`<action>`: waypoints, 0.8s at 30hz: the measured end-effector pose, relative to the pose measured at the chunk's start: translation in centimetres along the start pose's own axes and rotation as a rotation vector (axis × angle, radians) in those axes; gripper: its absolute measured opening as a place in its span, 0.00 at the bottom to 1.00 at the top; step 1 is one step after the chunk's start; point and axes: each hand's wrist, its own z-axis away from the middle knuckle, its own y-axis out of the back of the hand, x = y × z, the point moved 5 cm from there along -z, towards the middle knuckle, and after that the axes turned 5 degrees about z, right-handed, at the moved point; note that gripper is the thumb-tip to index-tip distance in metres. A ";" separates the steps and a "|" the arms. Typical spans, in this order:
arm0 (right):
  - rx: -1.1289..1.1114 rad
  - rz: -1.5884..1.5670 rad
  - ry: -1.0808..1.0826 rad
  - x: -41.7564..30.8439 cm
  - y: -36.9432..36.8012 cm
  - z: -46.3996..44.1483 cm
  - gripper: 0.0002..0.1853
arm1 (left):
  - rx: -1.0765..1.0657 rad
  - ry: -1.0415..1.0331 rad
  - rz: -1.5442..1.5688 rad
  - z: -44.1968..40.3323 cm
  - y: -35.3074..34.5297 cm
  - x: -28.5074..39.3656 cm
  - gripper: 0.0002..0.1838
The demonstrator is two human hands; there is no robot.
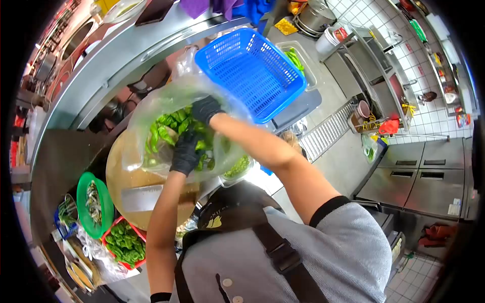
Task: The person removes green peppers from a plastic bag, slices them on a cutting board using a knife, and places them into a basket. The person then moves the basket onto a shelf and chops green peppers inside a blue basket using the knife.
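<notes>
A large clear plastic bag [144, 121] lies wide-mouthed over the round wooden chopping board [118, 174]. Inside it is a heap of bright green vegetables [165, 132] that look like peppers. Both my hands wear black gloves and reach into the bag. My left hand [186, 154] is among the peppers near the bag's lower side, its fingertips sunk between them. My right hand [206, 109] touches the peppers at the upper right, close to the bag's wall. The peppers and bag hide the fingers, so their grip is unclear. A cleaver [142, 198] lies flat on the board, below the bag.
An unfilled blue plastic basket [252, 76] stands beyond the bag. A clear tub [309, 65] with green peppers is behind it. At left are a green basket [83, 204] and a red basket [143, 233] of greens. A container of chopped greens [237, 167] stands by my right forearm.
</notes>
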 end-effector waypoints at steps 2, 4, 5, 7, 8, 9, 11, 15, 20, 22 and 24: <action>-0.257 -0.271 -0.150 -2.0 5.7 0.6 0.16 | -0.030 -0.064 -0.130 -0.5 -1.3 0.5 0.26; -0.295 -0.280 -0.122 -2.4 6.0 1.3 0.19 | 0.009 -0.092 -0.229 -0.7 -2.1 0.1 0.26; -0.064 -0.299 -0.181 -2.4 5.8 2.2 0.19 | -0.157 0.011 -0.129 -1.2 -1.1 1.0 0.23; -0.254 -0.173 -0.142 -2.9 8.6 4.2 0.16 | 0.112 -0.218 -0.006 -1.1 0.9 2.3 0.18; -0.375 -0.202 -0.097 -3.0 9.7 5.2 0.16 | 0.085 -0.160 0.075 -1.4 -0.9 0.0 0.16; -0.496 -0.237 -0.058 -2.9 11.3 6.6 0.16 | 0.045 -0.114 0.048 -1.2 -1.2 -1.3 0.18; -0.135 -0.506 0.100 -3.1 17.7 10.6 0.12 | -0.005 0.051 -0.199 -1.1 2.8 0.8 0.21; 0.379 -0.529 -0.211 12.5 21.5 14.4 0.14 | -0.027 0.110 -0.189 -1.3 2.2 -3.8 0.23; -0.279 0.196 -0.801 33.4 19.1 16.5 0.23 | -0.033 0.033 -0.265 -0.6 1.5 -1.9 0.25; -0.431 0.136 -0.922 31.8 19.7 17.6 0.23 | -0.032 0.014 -0.267 -0.6 1.9 -1.0 0.25; -0.302 0.267 -0.800 31.8 18.4 16.0 0.23 | 0.029 -0.022 -0.280 0.2 0.5 -2.3 0.25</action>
